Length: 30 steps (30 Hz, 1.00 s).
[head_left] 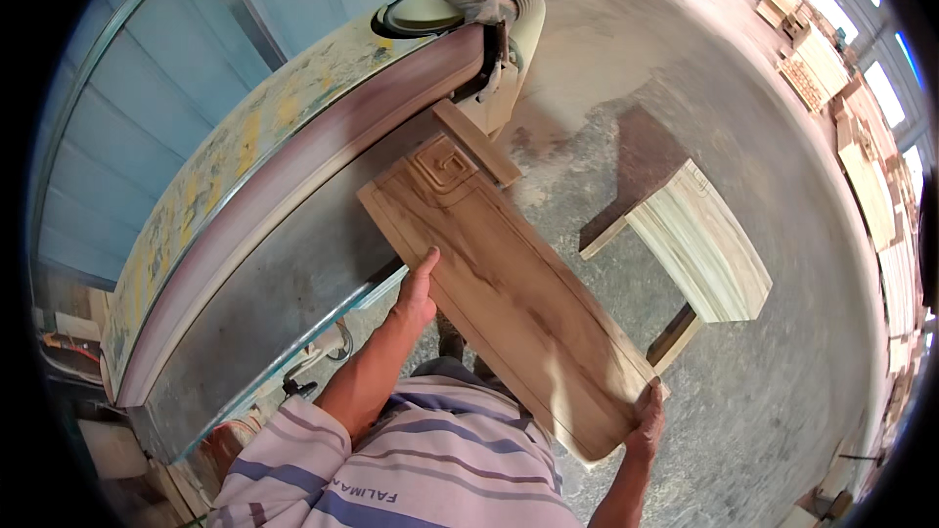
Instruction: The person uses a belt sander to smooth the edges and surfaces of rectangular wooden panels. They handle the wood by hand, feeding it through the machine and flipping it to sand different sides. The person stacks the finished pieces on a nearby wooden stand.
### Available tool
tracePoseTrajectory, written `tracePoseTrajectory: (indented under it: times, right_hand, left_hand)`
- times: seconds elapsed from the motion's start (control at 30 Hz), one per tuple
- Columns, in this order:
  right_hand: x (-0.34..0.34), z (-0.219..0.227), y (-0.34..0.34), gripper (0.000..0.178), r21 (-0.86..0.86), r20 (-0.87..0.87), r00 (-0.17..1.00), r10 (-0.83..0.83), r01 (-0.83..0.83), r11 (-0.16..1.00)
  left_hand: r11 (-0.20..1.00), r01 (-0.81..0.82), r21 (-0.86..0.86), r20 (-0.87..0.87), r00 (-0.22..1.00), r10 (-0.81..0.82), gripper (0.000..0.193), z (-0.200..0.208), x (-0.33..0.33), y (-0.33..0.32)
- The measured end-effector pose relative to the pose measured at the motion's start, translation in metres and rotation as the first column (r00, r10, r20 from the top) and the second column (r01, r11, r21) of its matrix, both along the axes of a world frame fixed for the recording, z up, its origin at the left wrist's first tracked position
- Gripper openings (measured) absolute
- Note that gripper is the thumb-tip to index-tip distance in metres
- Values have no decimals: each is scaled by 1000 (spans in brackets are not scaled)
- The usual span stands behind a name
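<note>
A long brown wooden board [518,293] with a carved looping design at its far end lies slantwise across the view in front of me. My left hand [419,291] grips its left long edge, thumb on top and the other fingers hidden beneath. My right hand [647,420] is closed round the near right corner, its fingers partly out of sight. The carved end reaches over the grey metal table of a belt sander [284,284], close to a wooden stop bar [476,144]. I cannot tell whether the board touches the bar.
The sander's long reddish belt [323,171] runs along the table's far side, below a paint-stained cover. A duct hose [526,10] stands at its far end. Right of the board, pale boards [699,244] rest on a low wooden stand. Timber stacks [817,64] line the far right.
</note>
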State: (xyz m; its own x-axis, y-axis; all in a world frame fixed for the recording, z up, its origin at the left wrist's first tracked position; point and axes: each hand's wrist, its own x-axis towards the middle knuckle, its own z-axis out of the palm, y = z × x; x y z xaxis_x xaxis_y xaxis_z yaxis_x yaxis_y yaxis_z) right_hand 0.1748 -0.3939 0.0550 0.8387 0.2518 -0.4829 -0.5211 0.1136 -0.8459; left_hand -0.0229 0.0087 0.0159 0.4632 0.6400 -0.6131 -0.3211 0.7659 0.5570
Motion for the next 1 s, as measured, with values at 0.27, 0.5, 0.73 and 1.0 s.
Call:
tracePoseTrajectory:
  times: [0.27,0.5,0.73,1.0]
  right_hand:
    - [0,-2,41,51,83,-141,990,-2,14,996]
    - [6,-17,49,56,194,-93,989,115,-96,976]
    - [-2,-20,68,54,145,-108,994,26,-10,989]
    - [-3,-7,84,50,118,-168,984,66,-47,992]
  left_hand:
    - [999,-43,-25,-76,996,41,61,3,21,-38]
    - [997,-58,-55,-144,988,49,60,20,30,-18]
    - [997,-53,-54,-153,987,44,63,0,25,0]
    - [996,-40,-79,-198,980,24,64,5,26,8]
